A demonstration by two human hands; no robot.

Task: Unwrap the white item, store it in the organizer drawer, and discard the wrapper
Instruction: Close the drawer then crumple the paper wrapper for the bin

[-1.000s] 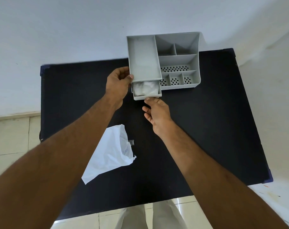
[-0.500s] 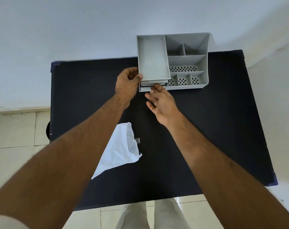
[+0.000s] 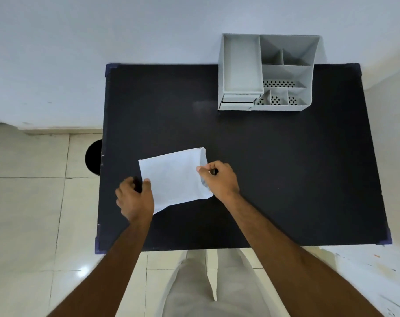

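The white wrapper (image 3: 172, 178), a flat empty bag, lies on the black table (image 3: 274, 170) toward its front left. My left hand (image 3: 136, 197) pinches its left edge and my right hand (image 3: 219, 179) pinches its right edge. The grey organizer (image 3: 266, 73) stands at the table's far right, and its drawer (image 3: 238, 102) at the front left is pushed in. The white item is hidden from view.
A round black bin (image 3: 93, 157) sits on the tiled floor just left of the table. A white wall runs behind the table and along the right side. My legs stand at the table's front edge.
The drawer, open with the white item inside, was pushed in. Both hands then left the organizer, came back to the front left and took hold of the wrapper, which now lies flatter.
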